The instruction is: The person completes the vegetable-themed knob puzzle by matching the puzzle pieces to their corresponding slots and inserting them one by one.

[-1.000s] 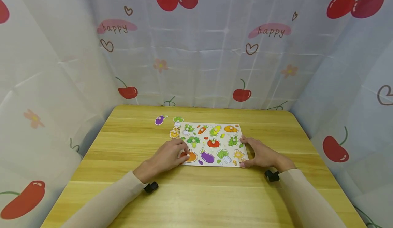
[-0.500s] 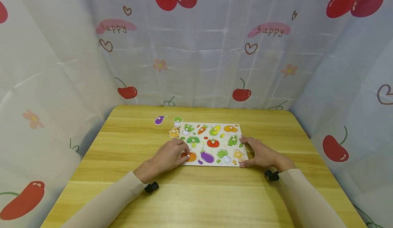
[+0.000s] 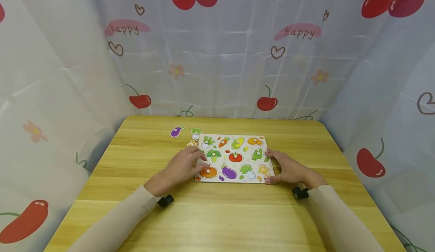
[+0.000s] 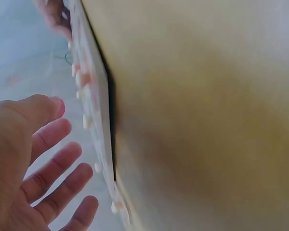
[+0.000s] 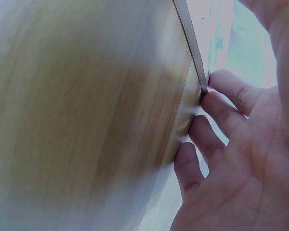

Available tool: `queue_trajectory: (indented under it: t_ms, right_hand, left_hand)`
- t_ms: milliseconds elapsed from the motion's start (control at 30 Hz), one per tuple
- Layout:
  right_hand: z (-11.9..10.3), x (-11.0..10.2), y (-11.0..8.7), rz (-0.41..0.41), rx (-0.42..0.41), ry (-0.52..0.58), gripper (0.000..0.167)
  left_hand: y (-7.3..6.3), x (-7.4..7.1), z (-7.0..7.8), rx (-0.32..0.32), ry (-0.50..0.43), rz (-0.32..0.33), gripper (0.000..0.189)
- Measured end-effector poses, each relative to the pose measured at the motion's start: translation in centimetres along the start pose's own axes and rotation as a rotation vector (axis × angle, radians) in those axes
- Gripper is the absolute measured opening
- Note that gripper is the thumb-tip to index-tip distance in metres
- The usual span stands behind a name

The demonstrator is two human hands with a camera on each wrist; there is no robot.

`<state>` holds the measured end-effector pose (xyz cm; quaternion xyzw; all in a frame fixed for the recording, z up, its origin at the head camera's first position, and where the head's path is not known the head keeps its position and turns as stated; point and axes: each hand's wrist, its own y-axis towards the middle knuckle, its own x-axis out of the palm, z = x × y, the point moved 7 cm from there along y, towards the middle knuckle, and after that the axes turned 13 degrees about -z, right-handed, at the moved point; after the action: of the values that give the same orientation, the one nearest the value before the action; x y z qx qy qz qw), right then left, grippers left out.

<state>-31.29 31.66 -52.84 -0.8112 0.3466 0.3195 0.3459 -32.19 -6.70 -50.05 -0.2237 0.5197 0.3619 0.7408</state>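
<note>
A white wooden puzzle board (image 3: 249,154) with vegetable pictures lies flat on the table. Just above its front left part is my left hand (image 3: 178,169), fingers loosely spread and holding nothing; the left wrist view shows the fingers (image 4: 58,163) apart from the board. Beside them the pumpkin piece (image 3: 212,172), with a small knob, sits in the board. My right hand (image 3: 290,170) rests against the board's right edge, its thumb by the near right corner; fingertips (image 5: 216,103) touch the edge and tabletop in the right wrist view.
Off the board's left side lie a loose eggplant piece (image 3: 175,132), a leafy cabbage piece (image 3: 196,132) and a mushroom piece (image 3: 192,143), partly hidden by the left hand. Cherry-print curtains (image 3: 221,67) enclose the wooden table (image 3: 221,218) at the back and sides.
My left hand has let go of the pumpkin piece's knob and drawn back slightly up and left, baring more of the pumpkin. The right hand stays in place.
</note>
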Motion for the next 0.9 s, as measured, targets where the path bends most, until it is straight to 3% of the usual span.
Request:
queue_trajectory:
  t_ms: [233,533,900]
  right_hand:
    - [0.0,-0.1,0.1,-0.003,0.005,-0.002,0.117]
    - [0.2,-0.1,0.1,0.004,-0.006,-0.011,0.117]
    - [0.6,0.1,0.4,0.0,0.004,-0.008,0.116]
  left_hand:
    - [0.5,-1.8,-2.2,-0.057,-0.02,0.054,0.022]
    - [1.3,-3.4,-7.2,-0.209,-0.068,0.076,0.038]
    - [2.2,-4.1,-13.0,-0.366,-0.143,0.058,0.055]
